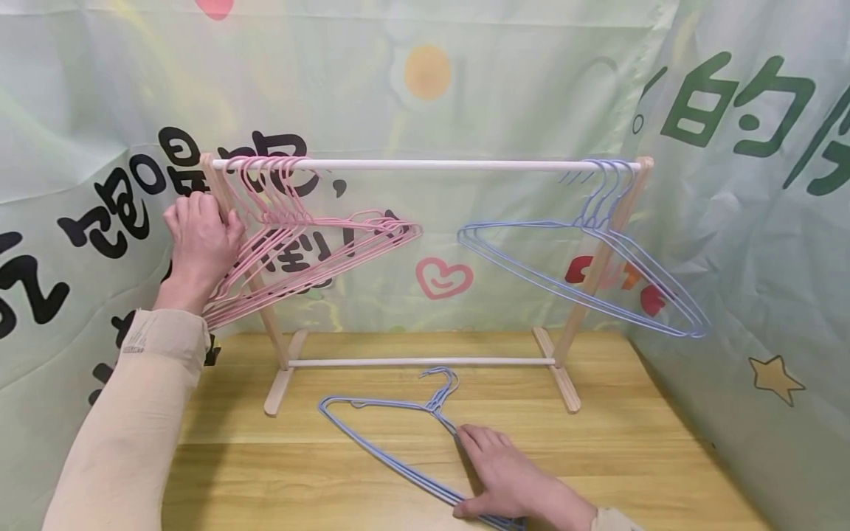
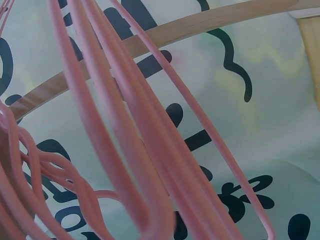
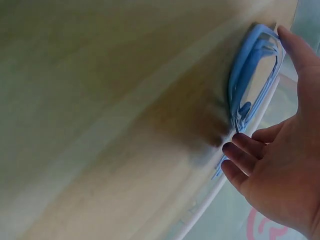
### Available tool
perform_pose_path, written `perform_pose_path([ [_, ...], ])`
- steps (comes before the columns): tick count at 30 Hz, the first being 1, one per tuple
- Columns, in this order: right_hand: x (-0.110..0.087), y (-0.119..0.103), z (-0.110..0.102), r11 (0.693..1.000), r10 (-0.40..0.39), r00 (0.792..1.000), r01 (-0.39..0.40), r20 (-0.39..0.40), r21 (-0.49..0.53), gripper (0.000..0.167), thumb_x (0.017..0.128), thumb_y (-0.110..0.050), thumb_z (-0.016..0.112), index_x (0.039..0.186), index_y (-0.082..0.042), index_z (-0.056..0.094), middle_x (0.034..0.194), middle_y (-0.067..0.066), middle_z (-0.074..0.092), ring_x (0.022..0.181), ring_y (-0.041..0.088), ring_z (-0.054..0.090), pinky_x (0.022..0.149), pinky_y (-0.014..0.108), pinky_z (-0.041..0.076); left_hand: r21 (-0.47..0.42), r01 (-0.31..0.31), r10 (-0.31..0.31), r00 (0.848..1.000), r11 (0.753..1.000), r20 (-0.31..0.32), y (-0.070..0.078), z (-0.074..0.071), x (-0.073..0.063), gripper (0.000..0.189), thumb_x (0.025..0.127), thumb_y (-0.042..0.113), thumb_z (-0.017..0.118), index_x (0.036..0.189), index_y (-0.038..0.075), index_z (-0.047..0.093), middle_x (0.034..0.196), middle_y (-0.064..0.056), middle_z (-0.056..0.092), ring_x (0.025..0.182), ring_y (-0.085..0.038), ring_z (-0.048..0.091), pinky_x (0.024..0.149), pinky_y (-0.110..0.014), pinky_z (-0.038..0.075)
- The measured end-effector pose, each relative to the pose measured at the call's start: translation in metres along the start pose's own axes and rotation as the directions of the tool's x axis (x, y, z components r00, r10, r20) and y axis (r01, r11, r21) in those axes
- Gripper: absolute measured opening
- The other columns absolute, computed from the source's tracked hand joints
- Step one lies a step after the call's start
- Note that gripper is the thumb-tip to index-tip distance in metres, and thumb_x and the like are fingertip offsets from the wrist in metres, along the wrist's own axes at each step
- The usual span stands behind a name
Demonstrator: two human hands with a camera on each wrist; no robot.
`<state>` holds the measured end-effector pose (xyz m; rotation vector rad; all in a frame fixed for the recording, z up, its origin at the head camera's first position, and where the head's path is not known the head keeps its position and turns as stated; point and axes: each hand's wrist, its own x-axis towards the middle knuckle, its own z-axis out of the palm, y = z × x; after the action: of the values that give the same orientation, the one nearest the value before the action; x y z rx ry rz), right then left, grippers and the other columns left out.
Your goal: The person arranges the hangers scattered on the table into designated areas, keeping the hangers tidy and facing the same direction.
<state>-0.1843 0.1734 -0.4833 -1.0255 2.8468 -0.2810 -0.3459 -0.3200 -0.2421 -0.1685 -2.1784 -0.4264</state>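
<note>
Several pink hangers (image 1: 319, 221) hang from the left end of the rack's white rail (image 1: 425, 165). Beside them my left hand (image 1: 202, 240) curls its fingers at the upper part of the rack's left wooden post (image 1: 268, 317); the left wrist view hardly shows this hand. On the table lies a small stack of blue hangers (image 1: 392, 451), hooks toward the rack. My right hand (image 1: 501, 472) spans their right end, fingertips at the sloping shoulder and thumb at the bottom bar. In the right wrist view its fingers (image 3: 245, 157) are spread and loosely bent.
More blue hangers (image 1: 584, 228) hang at the rail's right end. The rack's feet (image 1: 556, 372) stand on the wooden table (image 1: 631, 442), joined by a low white bar (image 1: 418, 362). Printed cloth (image 1: 531, 74) surrounds the table at the back and sides.
</note>
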Motion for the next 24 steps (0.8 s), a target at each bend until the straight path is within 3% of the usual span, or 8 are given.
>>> perform_pose_path([
  [5,0.0011,-0.001,0.0018,1.0,0.014,1.0,-0.014,0.015,0.005,0.118,0.078,-0.081,0.068,0.157,0.0,0.037,0.155,0.017,0.043,0.14,0.034,0.045,0.113,0.055,0.04,0.003,-0.003,0.003,1.0,1.0,-0.001,-0.0009,0.001,0.0003,0.023,0.1,0.015,0.047,0.093,-0.007,0.043,0.097,-0.025,0.041,0.102,-0.049,0.035,0.106,-0.059,0.018],
  [12,0.0024,-0.0027,0.0052,1.0,0.027,0.998,-0.028,-0.055,-0.005,0.107,0.077,-0.067,0.077,0.151,0.003,0.044,0.147,0.017,0.05,0.132,0.033,0.051,0.11,0.052,0.044,0.004,-0.006,0.006,1.0,1.0,-0.001,-0.0006,0.0005,0.0002,0.023,0.1,0.015,0.047,0.093,-0.007,0.043,0.098,-0.026,0.042,0.102,-0.049,0.035,0.103,-0.059,0.017],
  [17,0.0027,-0.0052,0.0024,0.99,0.085,0.993,-0.076,-0.077,0.118,0.107,0.07,-0.054,0.088,0.149,0.006,0.047,0.141,0.02,0.053,0.126,0.034,0.053,0.104,0.05,0.049,0.003,-0.001,0.001,1.0,1.0,0.001,-0.0005,0.0002,0.0007,0.024,0.101,0.015,0.047,0.094,-0.007,0.043,0.099,-0.026,0.042,0.102,-0.049,0.034,0.102,-0.058,0.017],
  [24,0.0026,-0.0028,-0.0025,0.94,0.166,0.986,-0.148,-0.034,0.308,0.111,0.059,-0.039,0.095,0.148,0.008,0.047,0.133,0.021,0.053,0.119,0.035,0.054,0.094,0.051,0.055,0.002,0.008,-0.008,1.0,1.0,0.011,-0.0007,-0.0003,0.0002,0.024,0.101,0.015,0.047,0.093,-0.007,0.043,0.098,-0.026,0.042,0.102,-0.049,0.034,0.104,-0.059,0.016],
])
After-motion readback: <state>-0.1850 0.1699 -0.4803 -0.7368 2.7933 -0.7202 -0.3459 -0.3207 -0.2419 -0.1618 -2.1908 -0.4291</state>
